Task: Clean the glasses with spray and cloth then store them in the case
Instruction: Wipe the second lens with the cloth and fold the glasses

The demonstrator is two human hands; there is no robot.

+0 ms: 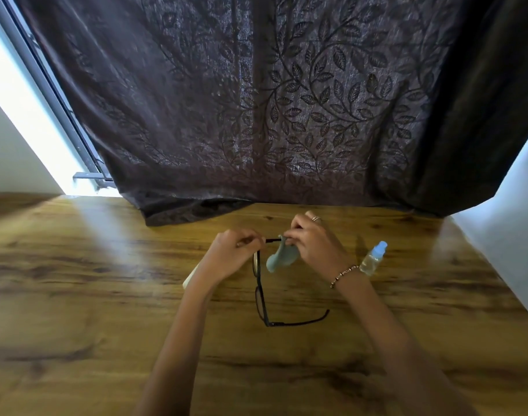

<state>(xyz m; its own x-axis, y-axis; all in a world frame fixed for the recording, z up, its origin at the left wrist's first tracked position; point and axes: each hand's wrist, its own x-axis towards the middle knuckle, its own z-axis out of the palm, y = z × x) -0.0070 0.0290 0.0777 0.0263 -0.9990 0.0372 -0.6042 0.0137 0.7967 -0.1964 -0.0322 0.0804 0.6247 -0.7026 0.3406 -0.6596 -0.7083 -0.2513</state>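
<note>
Right hand (312, 247) pinched the small grey-blue cloth (279, 259) round a temple of the thin black-framed glasses (261, 298) over the brown wooden desk (106, 295); left hand (231, 256) gripped the hinge corner; light strokes seemed wisest

Black glasses (261, 298), grey-green cloth (279, 259)

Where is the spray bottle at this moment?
In the head view, the spray bottle sits on the wooden table, right of the right hand, beside its bracelet, untouched.

L hand (231, 253) grips glasses (261, 298) frame, R hand (313, 246) pinches cloth (279, 259) on far temple; spray bottle (374, 259) beside R wrist.
</note>
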